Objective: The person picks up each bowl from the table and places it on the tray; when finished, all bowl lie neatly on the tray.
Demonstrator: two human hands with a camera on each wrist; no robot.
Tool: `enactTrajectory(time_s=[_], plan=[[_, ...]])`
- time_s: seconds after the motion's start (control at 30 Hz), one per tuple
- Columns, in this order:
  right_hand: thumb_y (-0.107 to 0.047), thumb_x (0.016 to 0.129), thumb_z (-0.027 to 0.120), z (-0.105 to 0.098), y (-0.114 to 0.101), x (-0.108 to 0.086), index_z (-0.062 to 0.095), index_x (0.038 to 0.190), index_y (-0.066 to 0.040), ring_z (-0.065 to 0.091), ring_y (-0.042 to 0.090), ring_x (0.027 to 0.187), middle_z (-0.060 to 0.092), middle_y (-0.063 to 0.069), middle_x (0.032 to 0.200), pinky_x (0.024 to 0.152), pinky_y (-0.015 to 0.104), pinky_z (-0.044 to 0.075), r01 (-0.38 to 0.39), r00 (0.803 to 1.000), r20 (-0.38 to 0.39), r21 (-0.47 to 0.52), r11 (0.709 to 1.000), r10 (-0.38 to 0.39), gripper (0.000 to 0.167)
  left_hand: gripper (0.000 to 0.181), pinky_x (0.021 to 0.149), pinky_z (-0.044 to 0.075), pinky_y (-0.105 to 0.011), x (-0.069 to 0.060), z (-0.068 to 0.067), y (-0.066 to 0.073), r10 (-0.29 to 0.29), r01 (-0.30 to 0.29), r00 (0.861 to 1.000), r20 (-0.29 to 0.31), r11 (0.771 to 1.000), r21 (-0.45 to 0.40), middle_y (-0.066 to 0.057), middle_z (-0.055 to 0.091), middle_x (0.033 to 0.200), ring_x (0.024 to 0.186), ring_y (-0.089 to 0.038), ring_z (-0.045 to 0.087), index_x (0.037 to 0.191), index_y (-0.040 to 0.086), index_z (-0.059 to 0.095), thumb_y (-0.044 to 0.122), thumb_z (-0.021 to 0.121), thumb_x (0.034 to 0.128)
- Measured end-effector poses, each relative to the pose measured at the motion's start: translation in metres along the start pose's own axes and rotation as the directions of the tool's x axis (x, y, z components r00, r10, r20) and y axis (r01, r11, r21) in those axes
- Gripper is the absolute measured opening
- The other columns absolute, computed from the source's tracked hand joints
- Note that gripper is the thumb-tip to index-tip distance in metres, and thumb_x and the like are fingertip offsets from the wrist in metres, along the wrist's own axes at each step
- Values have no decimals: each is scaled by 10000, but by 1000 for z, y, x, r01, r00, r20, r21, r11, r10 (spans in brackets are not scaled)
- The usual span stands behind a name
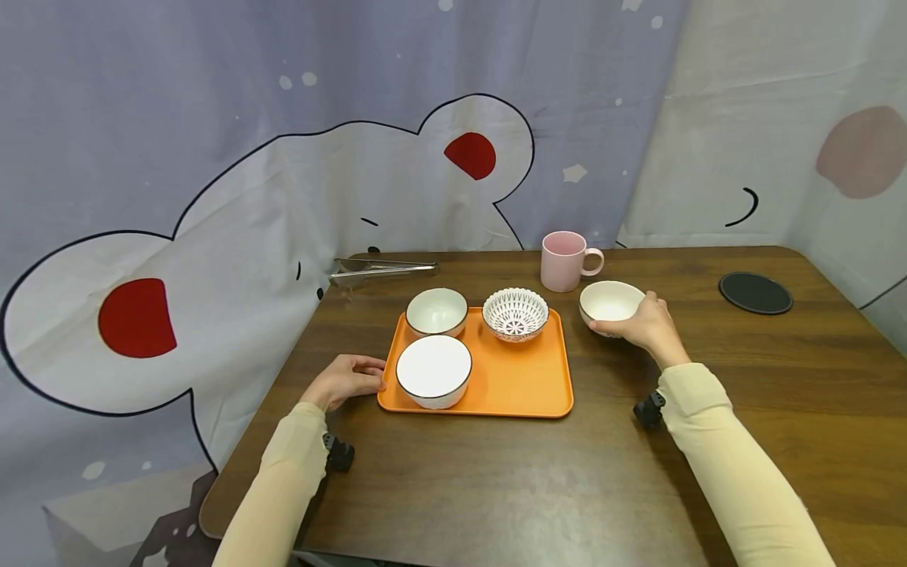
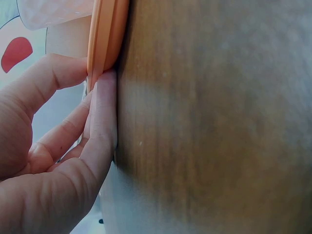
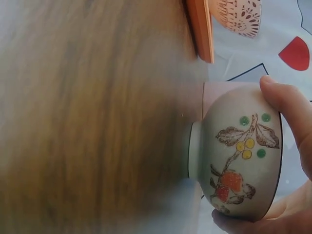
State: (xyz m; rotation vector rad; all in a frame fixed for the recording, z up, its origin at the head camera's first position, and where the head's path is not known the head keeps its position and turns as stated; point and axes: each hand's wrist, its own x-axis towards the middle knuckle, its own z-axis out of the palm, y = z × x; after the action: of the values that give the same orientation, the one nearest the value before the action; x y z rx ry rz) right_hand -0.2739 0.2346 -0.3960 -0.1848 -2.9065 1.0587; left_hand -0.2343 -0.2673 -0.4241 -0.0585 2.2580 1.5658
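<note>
My left hand [image 1: 345, 381] pinches the left edge of an orange tray [image 1: 524, 386], thumb at the rim and fingers low against its side in the left wrist view. On the tray stand a white bowl with a dark rim [image 1: 434, 370], a pale bowl [image 1: 436, 313] behind it, and a patterned bowl with a scalloped rim [image 1: 515, 313]. To the right of the tray, my right hand [image 1: 641, 324] grips a white bowl [image 3: 243, 151] painted with fruit and leaves. That bowl is upright; whether its foot touches the table I cannot tell.
A pink mug [image 1: 563, 264] stands behind the gripped bowl. Metal tongs [image 1: 386, 268] lie at the table's back left, and a black round mat [image 1: 755, 293] lies at the right. A printed curtain [image 1: 340, 189] hangs behind the wooden table [image 1: 482, 488].
</note>
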Motion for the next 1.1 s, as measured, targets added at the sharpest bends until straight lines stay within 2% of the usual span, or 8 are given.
enactTrajectory(time_s=[0.17, 0.37, 0.83, 1.1], plan=[[-518, 680, 834, 1, 2, -2, 277, 1361, 226, 462, 507, 1089, 432, 408, 1221, 949, 593, 449, 19, 999, -50, -16, 1000, -20, 1151, 503, 859, 581, -311, 0, 0, 1, -5, 5, 1000, -1, 1000, 10, -169, 630, 1111, 898, -147, 655, 1333, -103, 514, -35, 679, 862], [-516, 663, 849, 3, 3, -3, 306, 1366, 208, 467, 500, 1095, 454, 401, 1219, 949, 585, 447, 27, 995, -99, -17, 999, -29, 1146, 500, 863, 580, -312, 0, 2, 2, 2, -2, 1000, 0, 1000, 10, -174, 627, 1119, 908, -147, 652, 1334, -104, 513, -30, 674, 868], [-490, 650, 865, -1, 2, -10, 281, 1402, 191, 446, 522, 1138, 433, 396, 1253, 962, 603, 434, 34, 990, -139, -9, 999, -35, 1170, 500, 849, 583, -300, -1, 2, 1, -1, 1, 1000, -5, 1000, -4, -165, 626, 1102, 897, -144, 649, 1329, -109, 515, -43, 673, 859], [-486, 637, 870, -6, -5, -16, 285, 1398, 185, 450, 528, 1129, 443, 405, 1246, 955, 613, 432, 60, 988, -143, -27, 998, -64, 1171, 495, 835, 585, -290, -2, 3, 2, -12, 12, 1000, -9, 1000, 0, -171, 626, 1100, 884, -147, 650, 1324, -103, 524, -48, 674, 855]])
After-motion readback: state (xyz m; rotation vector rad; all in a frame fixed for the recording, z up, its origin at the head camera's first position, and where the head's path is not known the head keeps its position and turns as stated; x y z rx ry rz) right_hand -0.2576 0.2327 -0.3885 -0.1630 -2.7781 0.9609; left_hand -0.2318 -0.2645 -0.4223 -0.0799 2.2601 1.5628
